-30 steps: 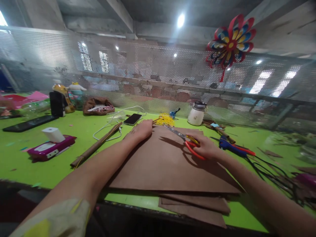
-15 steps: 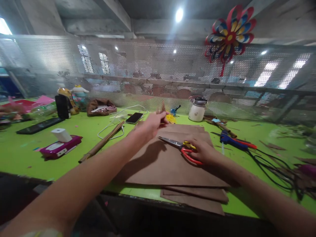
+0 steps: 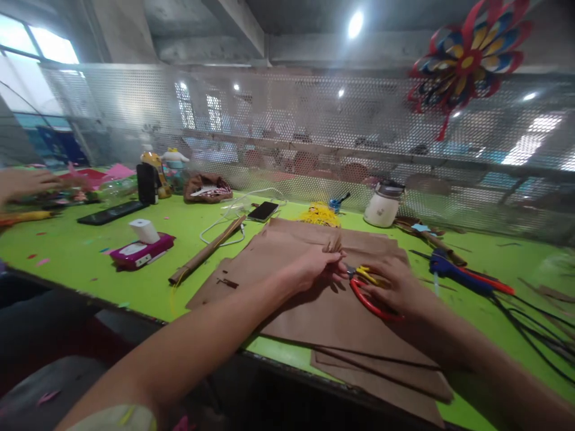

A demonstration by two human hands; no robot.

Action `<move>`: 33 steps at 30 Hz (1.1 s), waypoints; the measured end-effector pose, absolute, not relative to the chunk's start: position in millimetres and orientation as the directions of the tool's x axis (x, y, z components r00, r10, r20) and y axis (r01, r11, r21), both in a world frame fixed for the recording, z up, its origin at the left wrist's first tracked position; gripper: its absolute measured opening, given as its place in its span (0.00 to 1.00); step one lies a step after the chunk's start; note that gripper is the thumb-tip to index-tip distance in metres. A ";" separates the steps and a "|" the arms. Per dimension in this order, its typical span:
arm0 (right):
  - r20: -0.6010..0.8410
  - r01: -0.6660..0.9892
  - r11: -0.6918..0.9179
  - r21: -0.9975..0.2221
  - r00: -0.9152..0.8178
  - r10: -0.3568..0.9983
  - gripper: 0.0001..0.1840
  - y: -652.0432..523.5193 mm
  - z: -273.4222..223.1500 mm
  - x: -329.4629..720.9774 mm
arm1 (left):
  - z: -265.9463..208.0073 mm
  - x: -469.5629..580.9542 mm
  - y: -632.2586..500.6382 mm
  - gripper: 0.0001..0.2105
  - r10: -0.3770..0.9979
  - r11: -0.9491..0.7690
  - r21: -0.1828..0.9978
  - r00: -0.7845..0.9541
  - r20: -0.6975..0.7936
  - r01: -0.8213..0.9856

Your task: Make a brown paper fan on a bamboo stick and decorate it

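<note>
Scissors (image 3: pixel 366 302) with one red and one yellow handle loop are in my right hand (image 3: pixel 398 287), its fingers closed around the loops. My left hand (image 3: pixel 317 266) pinches a small folded bit of brown paper (image 3: pixel 332 242) that sticks up past the fingers. The scissor blades point at my left fingertips, which hide most of their length. Both hands are over a stack of large brown paper sheets (image 3: pixel 296 311). On its left part are small dark brown scraps (image 3: pixel 228 282).
Behind the stack stand yellow shreds (image 3: pixel 320 215), a phone (image 3: pixel 263 211) and a white jar (image 3: pixel 383 206). A brown paper roll (image 3: pixel 206 251) and purple power strip (image 3: pixel 144 250) lie left, a blue glue gun (image 3: pixel 458 272) right. Another person's hand (image 3: pixel 27 182) reaches in at far left.
My left hand has come back from the far edge of the stack to the scissor tips. The view has swung left, bringing another person's hand in.
</note>
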State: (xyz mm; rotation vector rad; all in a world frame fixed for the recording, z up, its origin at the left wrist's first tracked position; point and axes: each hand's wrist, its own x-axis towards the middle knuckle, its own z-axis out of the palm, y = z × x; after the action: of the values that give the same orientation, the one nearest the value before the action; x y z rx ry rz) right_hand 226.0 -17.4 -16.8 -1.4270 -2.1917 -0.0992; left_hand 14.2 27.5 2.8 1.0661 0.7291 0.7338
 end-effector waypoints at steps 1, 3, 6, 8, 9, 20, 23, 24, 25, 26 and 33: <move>0.488 0.862 0.450 -0.232 -0.297 0.821 0.16 -19.2 -11.7 224.0 | 2.5 14.3 26.6 0.05 0.803 0.313 0.932 0.574 -0.157 -0.182; 0.512 0.850 0.428 -0.306 -0.231 0.827 0.13 -22.2 -0.9 219.1 | 2.2 15.0 24.9 0.06 0.784 0.324 0.921 0.606 -0.134 -0.216; 0.484 0.829 0.371 -0.418 -0.143 0.863 0.15 -22.6 13.0 209.7 | 0.6 16.6 23.2 0.07 0.750 0.328 0.905 0.657 -0.076 -0.270; 0.453 0.810 0.373 -0.452 -0.153 0.879 0.15 -20.0 19.5 201.5 | -1.0 17.7 22.9 0.09 0.729 0.316 0.899 0.684 -0.026 -0.303; 0.436 0.795 0.387 -0.467 -0.174 0.883 0.14 -18.4 21.8 196.7 | -1.7 18.3 23.0 0.10 0.720 0.307 0.898 0.694 -0.002 -0.316; 0.199 0.249 0.198 -0.948 -0.022 0.980 0.10 -20.3 12.5 163.8 | 4.2 17.4 22.9 0.12 0.621 0.311 0.917 0.784 0.001 -0.248; 0.125 0.032 0.127 -0.991 -0.058 0.990 0.10 -21.9 11.9 169.0 | 4.0 18.0 23.0 0.14 0.567 0.330 0.908 0.823 0.027 -0.257; 0.123 -0.033 0.121 -0.992 -0.080 0.989 0.10 -22.2 12.2 170.3 | 3.4 18.3 23.3 0.14 0.558 0.327 0.907 0.829 0.042 -0.266; 0.122 -0.087 0.114 -0.990 -0.097 0.988 0.11 -22.5 12.5 171.1 | 2.8 18.8 23.5 0.14 0.550 0.322 0.907 0.834 0.054 -0.271; 0.119 -0.132 0.104 -0.986 -0.109 0.987 0.11 -22.6 12.9 171.5 | 2.2 19.3 23.8 0.14 0.541 0.317 0.908 0.839 0.064 -0.274; 0.144 -0.321 0.082 -0.943 -0.174 0.974 0.13 -22.4 12.9 170.6 | 4.4 23.2 21.1 0.18 0.566 0.224 0.924 0.813 0.135 -0.309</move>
State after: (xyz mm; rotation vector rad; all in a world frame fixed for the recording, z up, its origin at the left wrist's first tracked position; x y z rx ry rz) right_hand 170.6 -22.4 12.9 -0.7904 -1.1581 1.3957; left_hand 23.2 21.1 4.4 1.2023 0.2510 0.6126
